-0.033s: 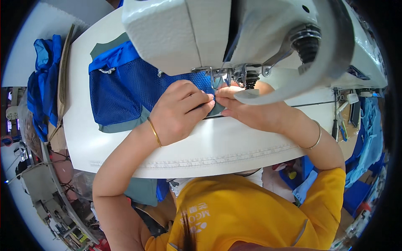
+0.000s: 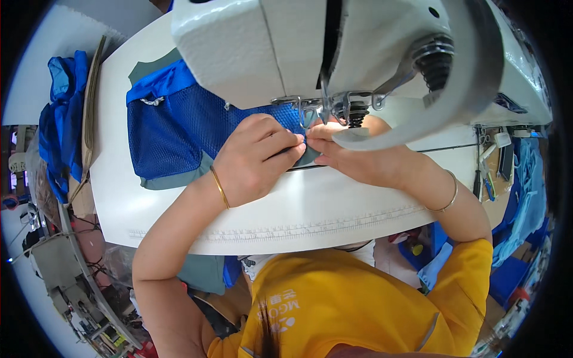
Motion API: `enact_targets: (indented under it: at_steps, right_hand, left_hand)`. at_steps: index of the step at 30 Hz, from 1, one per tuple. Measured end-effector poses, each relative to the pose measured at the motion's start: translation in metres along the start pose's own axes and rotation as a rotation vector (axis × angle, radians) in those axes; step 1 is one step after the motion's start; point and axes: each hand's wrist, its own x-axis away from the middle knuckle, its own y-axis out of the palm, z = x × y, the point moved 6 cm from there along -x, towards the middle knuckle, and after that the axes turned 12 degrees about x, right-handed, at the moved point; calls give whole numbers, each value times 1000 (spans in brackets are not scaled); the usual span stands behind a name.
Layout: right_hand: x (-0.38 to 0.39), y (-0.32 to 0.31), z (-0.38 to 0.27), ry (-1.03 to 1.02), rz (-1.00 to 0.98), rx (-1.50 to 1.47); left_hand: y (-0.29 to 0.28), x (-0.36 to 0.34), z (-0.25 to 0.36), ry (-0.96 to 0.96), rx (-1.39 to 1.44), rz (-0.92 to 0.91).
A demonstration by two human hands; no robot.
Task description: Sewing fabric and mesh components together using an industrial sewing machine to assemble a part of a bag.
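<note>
A blue mesh piece with a smooth blue top band (image 2: 166,131) lies over grey-green fabric (image 2: 152,182) on the white table (image 2: 286,227). My left hand (image 2: 253,158) pinches the fabric's right edge just below the presser foot (image 2: 308,113) of a white sewing machine (image 2: 233,48). Close beside it, my right hand (image 2: 358,158) grips the same edge, its fingertips meeting the left ones; part of it is hidden behind a pale curved guard (image 2: 471,83).
Blue garments (image 2: 62,119) hang at the far left beside a tan strip (image 2: 89,119). Scissors and small tools (image 2: 489,158) sit at the table's right end, near light blue fabric pieces (image 2: 516,209). A printed ruler runs along the near edge.
</note>
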Motion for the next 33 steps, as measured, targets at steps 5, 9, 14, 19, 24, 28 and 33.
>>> enact_targets:
  at_steps: [5,9,14,19,24,28,33]
  right_hand:
    - [-1,-1,3,-59,44,80]
    - [-1,11,9,-37,34,49]
    - [7,-6,-16,47,90,187]
    - [13,1,-17,58,136,180]
    - [15,-1,-17,52,146,187]
    - [17,1,-16,81,166,163]
    - [18,2,-16,75,214,170]
  left_hand:
    - [-1,-4,-8,-50,-18,-20]
    - [0,-5,-12,-55,-24,-20]
    - [2,-4,-9,-148,-108,-6]
    - [-2,-13,-8,-165,-137,2]
    - [5,-8,-11,-144,-209,-59]
    - [2,-2,-9,-159,-329,29]
    - [8,-2,-2,-63,-428,-67]
